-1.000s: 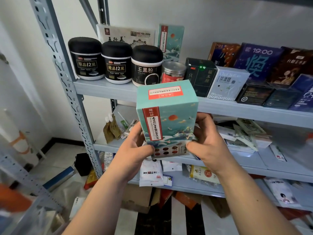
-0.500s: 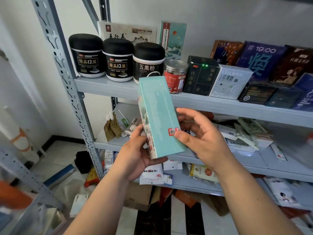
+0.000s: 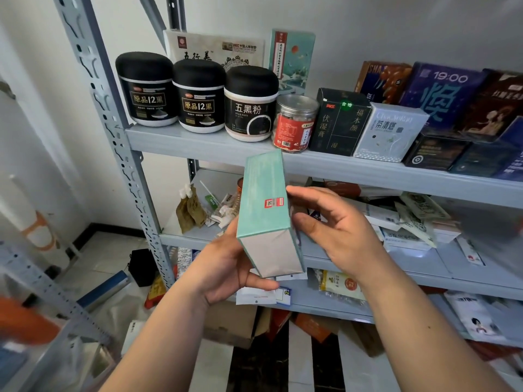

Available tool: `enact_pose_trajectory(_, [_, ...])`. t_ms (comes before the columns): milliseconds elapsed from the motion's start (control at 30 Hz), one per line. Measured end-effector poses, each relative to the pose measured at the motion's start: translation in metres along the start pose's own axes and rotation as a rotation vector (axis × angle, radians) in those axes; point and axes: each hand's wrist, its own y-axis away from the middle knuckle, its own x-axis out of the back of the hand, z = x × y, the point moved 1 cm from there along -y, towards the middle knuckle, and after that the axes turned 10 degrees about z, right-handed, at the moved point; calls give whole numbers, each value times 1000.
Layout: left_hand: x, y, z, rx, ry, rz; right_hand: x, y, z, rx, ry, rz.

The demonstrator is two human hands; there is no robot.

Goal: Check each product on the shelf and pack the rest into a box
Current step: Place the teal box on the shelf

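We hold a teal box (image 3: 263, 199) in front of the grey metal shelf (image 3: 198, 144). It is tilted, grey end face toward us, with a red sticker (image 3: 274, 202) on the narrow side facing up. The left hand (image 3: 226, 267) grips it from below-left, thumb curled under the grey end. The right hand (image 3: 336, 236) touches the box's right edge with index fingertip and thumb, other fingers loose. Top board, left to right: three black-lidded jars (image 3: 199, 97), a clear jar with red label (image 3: 294, 124), a dark box (image 3: 339, 123), a white box (image 3: 390, 131). A matching teal carton (image 3: 291, 58) stands behind. Loose sachets (image 3: 192, 210) lie on the middle board.
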Motion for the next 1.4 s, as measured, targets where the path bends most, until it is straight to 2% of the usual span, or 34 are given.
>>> enact_pose_trajectory(67, [7, -1, 0, 68, 60, -78, 1, 2, -1, 8, 14, -50])
enact_pose_trajectory(167, [17, -4, -4, 165, 198, -330, -1, 4, -3, 24, 101, -114])
enact_pose_trajectory(400, [24, -15, -22, 121, 431, -534, -9, 2, -3, 1, 137, -7])
enact_pose_trajectory(567, [21, -16, -18, 64, 439, -435, -7, 2, 0, -64, 127, -18])
enact_pose_trajectory(667, [12, -20, -14, -31, 324, -172, -4, 2, 6, -195, 39, -64])
enact_pose_trajectory(700, [10, -22, -13, -78, 261, -133, -3, 2, 6, -229, 12, -70])
enact_pose_trajectory(800, [0, -22, -13, -181, 64, -146, 0, 3, 5, -257, -74, -46])
enact_pose_trajectory(967, [-6, -19, -13, -202, -3, -182, 10, -1, 10, -252, -173, 8])
enact_pose_trajectory(1267, [-6, -21, -13, -468, -244, -103, 23, 4, 17, -87, -210, -95])
enact_pose_trajectory(1400, [-5, -20, -14, -487, -285, -103, 27, 6, 19, -91, -197, -115])
